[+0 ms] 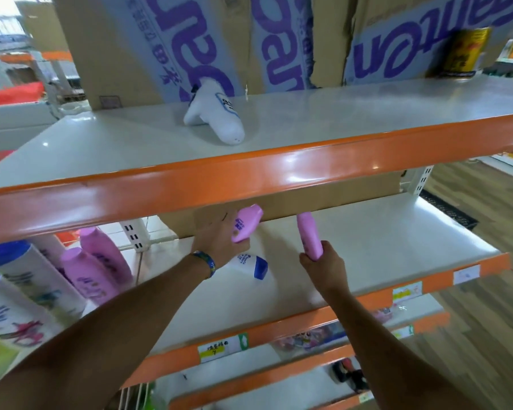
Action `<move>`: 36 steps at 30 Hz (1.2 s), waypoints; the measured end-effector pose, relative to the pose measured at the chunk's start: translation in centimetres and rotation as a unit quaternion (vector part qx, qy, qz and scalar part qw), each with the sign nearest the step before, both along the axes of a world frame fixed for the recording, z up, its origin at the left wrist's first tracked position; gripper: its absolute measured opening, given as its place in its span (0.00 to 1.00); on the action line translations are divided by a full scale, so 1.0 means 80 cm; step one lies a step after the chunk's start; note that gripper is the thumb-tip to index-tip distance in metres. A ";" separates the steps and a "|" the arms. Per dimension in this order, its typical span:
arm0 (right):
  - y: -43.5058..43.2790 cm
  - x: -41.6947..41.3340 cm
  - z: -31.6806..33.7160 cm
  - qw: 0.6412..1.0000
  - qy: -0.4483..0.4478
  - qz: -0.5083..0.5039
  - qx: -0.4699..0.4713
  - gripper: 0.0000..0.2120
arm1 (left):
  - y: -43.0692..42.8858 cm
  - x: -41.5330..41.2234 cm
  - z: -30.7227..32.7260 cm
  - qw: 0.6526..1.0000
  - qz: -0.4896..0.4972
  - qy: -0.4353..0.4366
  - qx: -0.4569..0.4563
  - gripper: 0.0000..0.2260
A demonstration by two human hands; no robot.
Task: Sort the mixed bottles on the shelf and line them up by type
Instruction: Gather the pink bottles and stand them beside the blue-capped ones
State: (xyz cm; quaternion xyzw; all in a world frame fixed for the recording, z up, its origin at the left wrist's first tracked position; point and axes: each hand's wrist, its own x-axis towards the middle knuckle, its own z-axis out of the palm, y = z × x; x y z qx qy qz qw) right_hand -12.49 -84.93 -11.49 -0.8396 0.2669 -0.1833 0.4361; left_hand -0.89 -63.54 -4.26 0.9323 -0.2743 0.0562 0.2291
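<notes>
Under the orange lip of the upper shelf (249,184), we are holding one pink bottle in each hand over the middle shelf (382,250). Our left hand (219,241) is closing its grip around the lower end of a pink bottle (247,222) whose long axis is tilting up and to the right, label facing us; our right hand (323,263) is wrapping its grip around the base of a second pink bottle (308,235) that is standing nearly upright, leaning slightly left. What the coming move is turning on, as we judge it, is that the standing pink bottles (97,267) are waiting well off to the left, beside the tall white bottles with blue caps (27,279), so the left hand is nearer that group and both bottles will be needing to travel leftward and be set upright. Just below the left hand a white bottle with a blue cap (253,264) is lying on its side on the shelf, cap pointing right. Above, a white bottle (216,116) is lying on the upper shelf in front of cardboard boxes (148,48). All the bottles are looking like smooth, glossy plastic with rounded shoulders; the shelf boards are looking like pale painted metal, slick enough that we are expecting bottles to slide.
</notes>
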 end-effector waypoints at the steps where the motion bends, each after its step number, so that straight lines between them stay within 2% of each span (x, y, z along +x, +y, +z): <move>1: 0.009 0.003 0.007 1.000 -0.004 0.010 -0.001 0.16 | 0.007 -0.003 0.000 0.999 0.013 0.020 -0.030 0.24; 4: 0.039 0.014 0.029 0.999 -0.023 0.039 -0.004 0.14 | 0.029 -0.013 0.003 0.995 0.049 0.040 -0.075 0.23; 12: 0.141 0.027 0.063 0.995 -0.038 0.085 0.026 0.14 | 0.115 -0.033 0.008 0.989 0.100 0.067 -0.091 0.22; 21: 0.265 0.041 0.091 0.980 -0.040 0.118 0.153 0.15 | 0.217 -0.081 0.010 0.982 0.087 0.111 -0.127 0.17; 26: 0.325 0.050 0.092 0.967 -0.057 0.174 0.177 0.16 | 0.271 -0.104 0.018 0.974 0.082 0.116 -0.178 0.19; 32: 0.375 0.063 0.077 0.953 -0.067 0.208 0.210 0.12 | 0.333 -0.124 0.006 0.970 0.046 0.110 -0.213 0.20; 36: 0.400 0.066 0.058 0.959 -0.059 0.184 0.208 0.14 | 0.365 -0.130 -0.006 0.962 0.042 0.118 -0.242 0.21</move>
